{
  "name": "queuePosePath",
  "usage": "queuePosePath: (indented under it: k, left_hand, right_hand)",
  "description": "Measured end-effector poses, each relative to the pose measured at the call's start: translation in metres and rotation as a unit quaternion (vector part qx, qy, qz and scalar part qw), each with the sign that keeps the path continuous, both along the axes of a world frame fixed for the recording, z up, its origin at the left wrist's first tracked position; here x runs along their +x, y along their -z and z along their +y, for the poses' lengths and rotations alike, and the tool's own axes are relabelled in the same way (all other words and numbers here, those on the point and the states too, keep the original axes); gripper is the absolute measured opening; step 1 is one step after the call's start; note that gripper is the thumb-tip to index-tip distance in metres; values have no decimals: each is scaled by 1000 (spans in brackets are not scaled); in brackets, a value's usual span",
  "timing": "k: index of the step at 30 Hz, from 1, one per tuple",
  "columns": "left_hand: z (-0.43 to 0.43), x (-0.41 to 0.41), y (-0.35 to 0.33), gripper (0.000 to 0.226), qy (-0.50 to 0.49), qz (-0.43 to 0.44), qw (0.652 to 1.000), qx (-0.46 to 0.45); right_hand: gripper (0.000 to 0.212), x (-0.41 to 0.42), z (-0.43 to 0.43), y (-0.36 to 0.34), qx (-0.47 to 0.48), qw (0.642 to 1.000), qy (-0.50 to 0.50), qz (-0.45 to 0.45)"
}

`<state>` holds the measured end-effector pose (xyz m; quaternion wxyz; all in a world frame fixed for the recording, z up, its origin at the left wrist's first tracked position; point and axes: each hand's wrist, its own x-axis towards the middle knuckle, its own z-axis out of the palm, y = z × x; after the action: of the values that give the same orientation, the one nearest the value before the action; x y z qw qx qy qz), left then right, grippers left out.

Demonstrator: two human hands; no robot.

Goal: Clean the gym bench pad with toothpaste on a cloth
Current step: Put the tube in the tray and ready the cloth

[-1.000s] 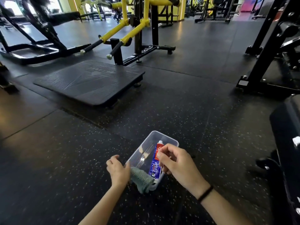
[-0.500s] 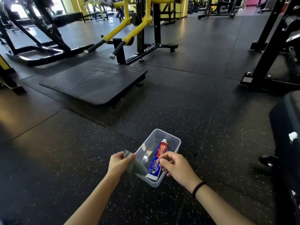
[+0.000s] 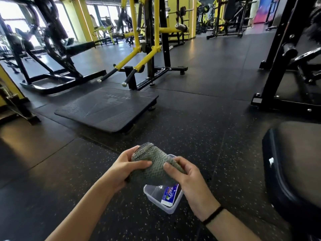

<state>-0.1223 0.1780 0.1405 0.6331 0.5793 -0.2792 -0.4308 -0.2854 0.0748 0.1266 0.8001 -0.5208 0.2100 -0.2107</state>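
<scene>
A grey-green knitted cloth is held between both hands, pinched by the left hand and the right hand. Below it, a toothpaste tube lies in a clear plastic box on the speckled floor. A black bench pad is seen at right.

Knit cloth rough, matt; tub clear glossy plastic; floor matt speckled rubber; bench pad smooth.
</scene>
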Motion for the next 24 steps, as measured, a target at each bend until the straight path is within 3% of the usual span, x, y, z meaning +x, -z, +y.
queuePosePath:
  k: [5, 8, 14, 20, 24]
  left_hand:
    - [-10, -15, -30, 89, 44, 63, 997, -17]
    - [-16, -26, -45, 82, 76, 77, 994, -19]
    - [-19, -53, -70, 71, 122, -5, 992, -30]
    - [-30, -98, -92, 60, 26, -48, 993, -101]
    - [-42, -118, -97, 70, 20, -50, 991, -123]
  right_hand:
    - [10, -9, -1, -40, -55, 997, 52, -33]
    - [4, -16, 2, -58, -57, 994, 78, -42]
    - [3, -38, -1, -92, -162, 980, 112, -35]
    - [42, -68, 2, -115, -82, 995, 53, -11]
    - [19, -91, -1, -116, -29, 999, 20, -21]
